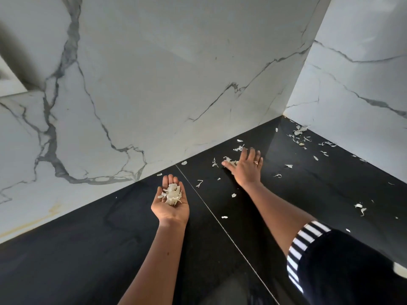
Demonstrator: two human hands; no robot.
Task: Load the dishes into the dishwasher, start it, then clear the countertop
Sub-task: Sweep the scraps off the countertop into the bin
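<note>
Striped sleeve (308, 238) lower right; centre, left hand (170, 205) cradles peels (172, 194) in loosely cupped fingers (169, 180); right hand (246, 167) presses spread fingers onto scraps (228, 160) on the desk (88, 260)

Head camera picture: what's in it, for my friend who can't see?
A left hand, palm up, carries a pile of pale scraps while the right hand reaches over more scraps scattered on a black countertop beside white marble walls.

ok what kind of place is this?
Probably a kitchen corner. A black countertop meets marble-look walls, and pale peels litter it. The left hand cups a pile of them, and the right hand lies flat among others.
</note>
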